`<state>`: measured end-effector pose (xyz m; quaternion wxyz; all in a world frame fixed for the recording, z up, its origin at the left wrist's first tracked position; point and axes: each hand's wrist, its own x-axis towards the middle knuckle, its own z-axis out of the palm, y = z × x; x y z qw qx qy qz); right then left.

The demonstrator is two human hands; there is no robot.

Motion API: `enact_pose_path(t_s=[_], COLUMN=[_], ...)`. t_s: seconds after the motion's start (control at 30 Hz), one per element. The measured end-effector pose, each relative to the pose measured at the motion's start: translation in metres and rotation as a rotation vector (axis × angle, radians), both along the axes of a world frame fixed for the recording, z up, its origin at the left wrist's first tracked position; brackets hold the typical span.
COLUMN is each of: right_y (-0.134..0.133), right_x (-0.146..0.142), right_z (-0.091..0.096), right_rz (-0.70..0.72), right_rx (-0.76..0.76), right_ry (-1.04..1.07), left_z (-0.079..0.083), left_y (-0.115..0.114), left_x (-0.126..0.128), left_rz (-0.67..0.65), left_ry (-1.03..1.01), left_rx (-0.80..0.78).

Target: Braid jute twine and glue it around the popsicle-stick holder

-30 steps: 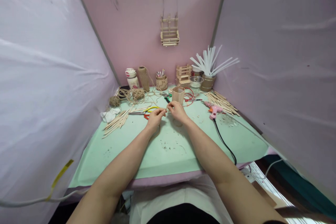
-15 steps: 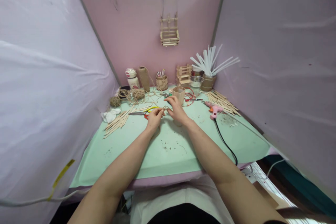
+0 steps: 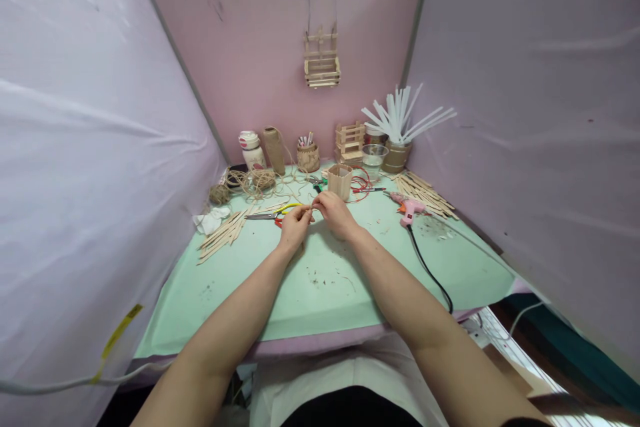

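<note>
My left hand (image 3: 296, 225) and my right hand (image 3: 334, 212) meet over the middle of the table, fingertips almost touching. Both are closed in a pinch on a short piece of thin brown twine, most of it hidden by the fingers. Just behind my right hand stands a small cup of wooden sticks (image 3: 340, 181). Scissors (image 3: 263, 217) with red on the handle and a yellow-handled tool (image 3: 290, 207) lie left of my left hand. Green-handled pliers (image 3: 318, 182) rest beyond the fingers.
A pink glue gun (image 3: 411, 208) with a black cord lies at right, near a stack of wooden sticks (image 3: 425, 195). More sticks (image 3: 223, 237) lie at left. Tangled twine (image 3: 245, 181), a twine cone (image 3: 274, 151) and a water cup (image 3: 374, 159) stand behind. A small stick swing (image 3: 322, 72) hangs above.
My right hand's fingers, spread apart half a second ago, have come down and closed against the left fingertips. The small twine loop between the hands is now mostly covered. My left hand has barely moved.
</note>
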<state>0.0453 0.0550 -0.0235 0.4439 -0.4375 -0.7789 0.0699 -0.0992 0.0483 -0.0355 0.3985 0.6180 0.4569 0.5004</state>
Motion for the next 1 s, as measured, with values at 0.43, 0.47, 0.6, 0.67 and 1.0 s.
enact_pose_path(t_s=[0.43,0.47,0.6,0.67,1.0], right_y=[-0.001,0.0,0.0,0.0,-0.002], right_x=[-0.003,-0.004,-0.004,-0.004,-0.008], right_z=[-0.003,-0.003,-0.002,-0.002,-0.002], right_rz=[-0.022,-0.02,-0.026,-0.036,-0.027], right_rx=[-0.243,-0.255,-0.284,-0.292,-0.327], right_ry=[0.408,0.419,0.463,0.48,0.5], left_z=[-0.003,-0.002,0.001,0.003,0.007], left_y=[0.002,0.002,0.0,0.0,-0.003], left_x=[0.001,0.001,0.001,0.001,0.0], left_rz=[-0.103,-0.098,-0.07,-0.059,-0.012], left_ry=[0.099,0.107,0.124,0.134,0.11], left_rx=[0.035,0.049,0.073,0.071,0.068])
